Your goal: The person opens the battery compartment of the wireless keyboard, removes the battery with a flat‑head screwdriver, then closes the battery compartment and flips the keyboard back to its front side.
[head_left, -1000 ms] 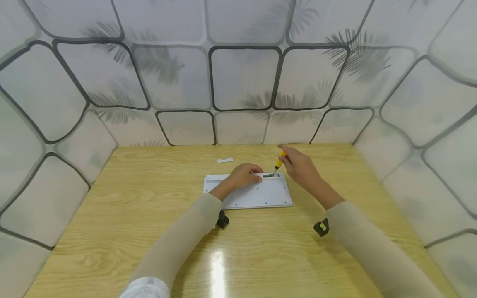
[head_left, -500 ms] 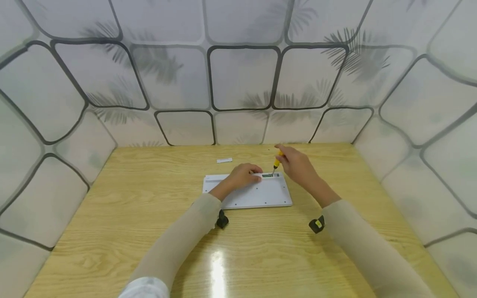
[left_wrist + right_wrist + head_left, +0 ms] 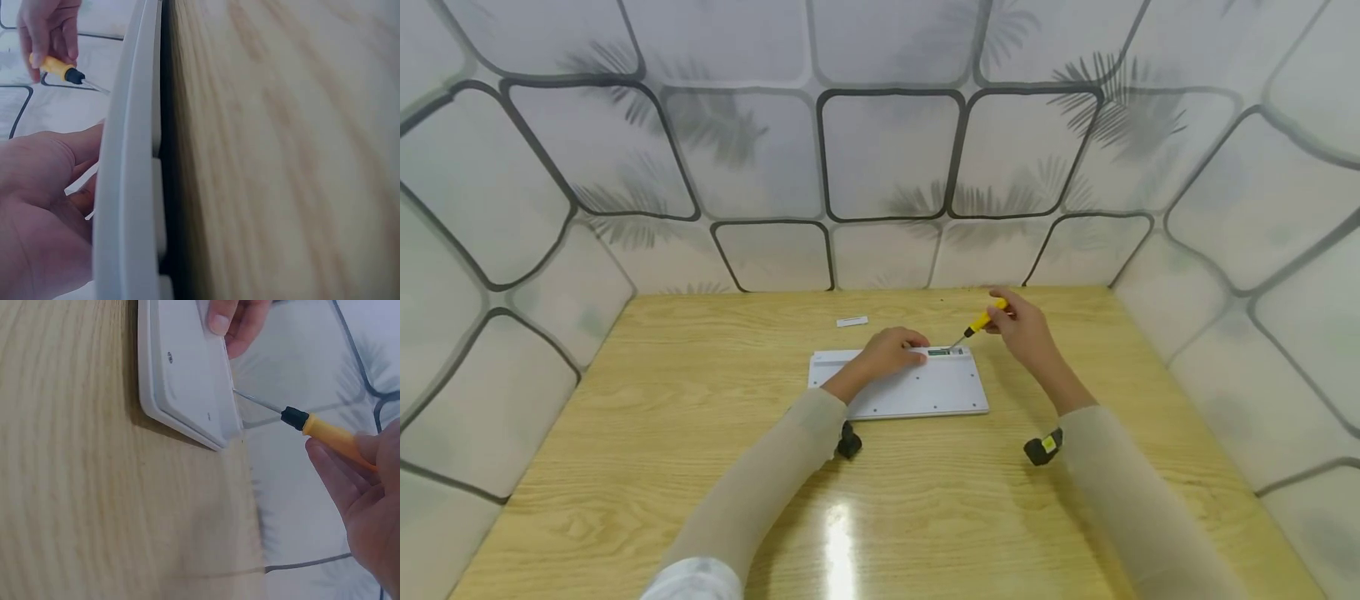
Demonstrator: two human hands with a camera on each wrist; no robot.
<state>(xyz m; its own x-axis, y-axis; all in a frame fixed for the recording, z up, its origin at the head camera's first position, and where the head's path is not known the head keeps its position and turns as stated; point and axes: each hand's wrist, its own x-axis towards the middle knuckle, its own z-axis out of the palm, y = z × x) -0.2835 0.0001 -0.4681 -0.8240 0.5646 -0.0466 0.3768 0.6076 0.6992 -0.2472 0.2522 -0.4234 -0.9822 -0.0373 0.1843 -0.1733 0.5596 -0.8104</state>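
A white keyboard (image 3: 925,395) lies face down on the wooden table, its far edge holding an open battery compartment (image 3: 945,352) with something green inside, probably a battery. My left hand (image 3: 891,352) grips that far edge just left of the compartment; in the right wrist view its thumb (image 3: 219,322) rests on the keyboard's back and its fingers go behind the edge. With my right hand (image 3: 1024,332) I hold a screwdriver (image 3: 987,319) by its yellow handle. Its shaft slants down leftward, the tip at the compartment; the exact contact is hidden in both wrist views.
A small white strip, likely the battery cover (image 3: 852,322), lies on the table (image 3: 715,375) behind the keyboard. Patterned cloth walls (image 3: 887,158) close off the back and both sides. A small dark speck (image 3: 942,300) is near the table's back edge.
My right hand has swung to the right, so the screwdriver has gone from steep to a much lower slant, its tip still at the compartment. My left hand and the keyboard stay put.
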